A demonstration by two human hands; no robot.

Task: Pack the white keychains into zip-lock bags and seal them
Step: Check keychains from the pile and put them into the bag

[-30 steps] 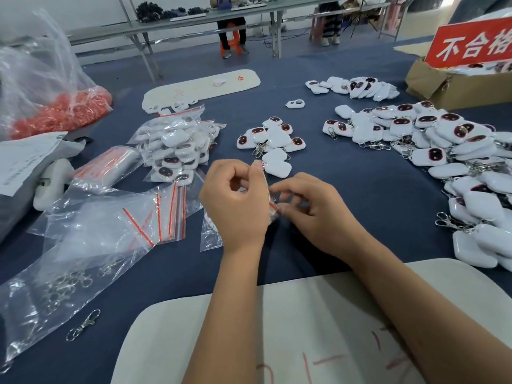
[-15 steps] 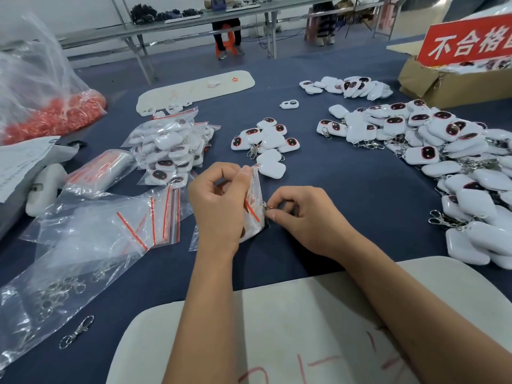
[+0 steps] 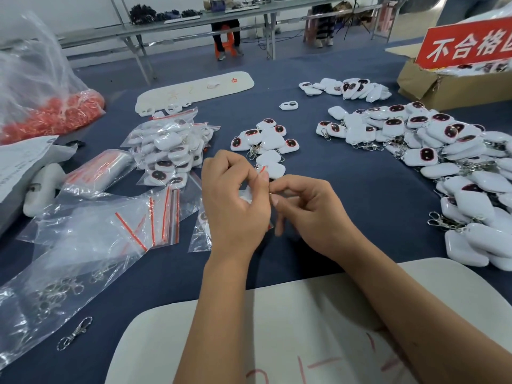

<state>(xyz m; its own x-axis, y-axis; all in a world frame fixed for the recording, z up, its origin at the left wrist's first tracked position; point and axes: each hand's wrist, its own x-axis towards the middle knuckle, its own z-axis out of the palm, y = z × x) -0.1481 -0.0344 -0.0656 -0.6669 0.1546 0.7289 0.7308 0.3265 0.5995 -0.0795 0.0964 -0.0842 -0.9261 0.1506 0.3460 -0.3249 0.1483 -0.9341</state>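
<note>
My left hand [image 3: 234,206] and my right hand [image 3: 307,214] meet at the middle of the table, both pinching the red-striped top of a small zip-lock bag [image 3: 200,234] with a white keychain inside; most of the bag is hidden behind my left hand. A small group of loose white keychains [image 3: 266,139] lies just beyond my fingers. A big heap of keychains [image 3: 443,162] fills the right side. Filled bags [image 3: 169,145] are piled at the left. Empty zip-lock bags [image 3: 158,217] lie fanned out beside my left hand.
A cardboard box [image 3: 437,84] with a red sign stands at the far right. A clear bag of orange rings [image 3: 52,115] sits far left. A plastic bag of metal clasps [image 3: 55,292] and a loose clasp [image 3: 74,332] lie near left. A white board [image 3: 277,342] lies under my forearms.
Both hands shifted slightly along the bag's top edge; the bag, held more open and visible half a second ago, is now pinched between my fingertips and mostly hidden.
</note>
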